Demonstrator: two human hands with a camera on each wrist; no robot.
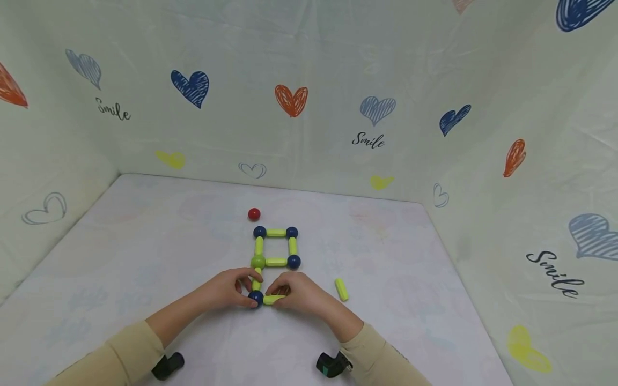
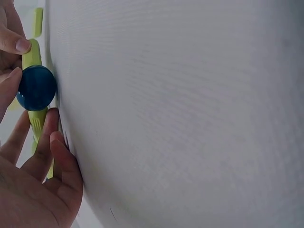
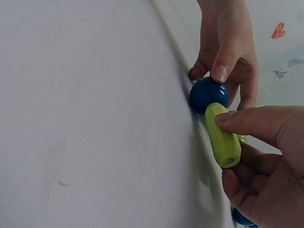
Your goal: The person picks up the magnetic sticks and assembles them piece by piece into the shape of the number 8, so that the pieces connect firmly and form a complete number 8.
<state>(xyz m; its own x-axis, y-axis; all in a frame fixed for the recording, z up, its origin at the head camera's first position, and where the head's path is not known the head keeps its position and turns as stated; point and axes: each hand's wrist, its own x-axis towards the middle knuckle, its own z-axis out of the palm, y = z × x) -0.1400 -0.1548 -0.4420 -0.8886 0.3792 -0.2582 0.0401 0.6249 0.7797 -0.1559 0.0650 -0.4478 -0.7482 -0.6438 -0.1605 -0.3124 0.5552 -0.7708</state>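
Note:
My left hand (image 1: 224,288) holds a dark blue ball (image 1: 255,297) with the thumb on its near side and fingers curled round toward the upright yellow-green rod (image 1: 256,282) above it. Between thumb and fingers my right hand (image 1: 304,292) pinches another yellow-green magnetic rod (image 3: 219,135), whose far end meets the blue ball. Its free end shows a small metal dot in the right wrist view. The upright rod runs to a green ball (image 1: 258,261), a corner of a flat square of rods with a blue ball (image 1: 293,261) at each other corner.
A loose yellow-green rod (image 1: 341,289) lies right of my right hand. Beyond the square sits a red ball (image 1: 254,214). The white table (image 1: 159,230) is bordered by a pale curtain (image 1: 318,59) printed with hearts.

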